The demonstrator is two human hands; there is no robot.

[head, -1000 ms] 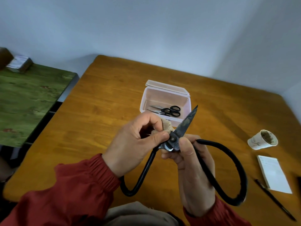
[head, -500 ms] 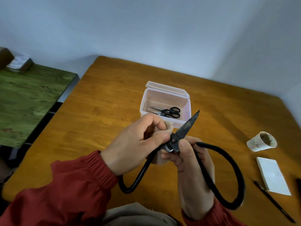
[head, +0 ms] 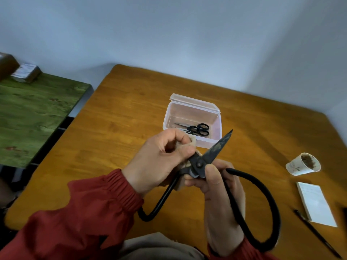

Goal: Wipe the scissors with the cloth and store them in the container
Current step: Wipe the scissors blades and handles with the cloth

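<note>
Head view: scissors (head: 216,152) point away-right, handles toward the person.

Looks like a plain room in a home or a small office, hard to say which. Bare pale walls (head: 169,34) meet in a corner behind a wooden surface (head: 131,119), with a paper cup (head: 302,164), notepad (head: 315,203) and pen (head: 317,235) lying around, and a worn green table (head: 33,119) alongside.

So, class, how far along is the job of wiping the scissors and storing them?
Done: small scissors already lie in the open container. In hand: the right hand grips the large scissors near the pivot while the left hand pinches the cloth against them. Left: finish wiping, then store them.
</note>
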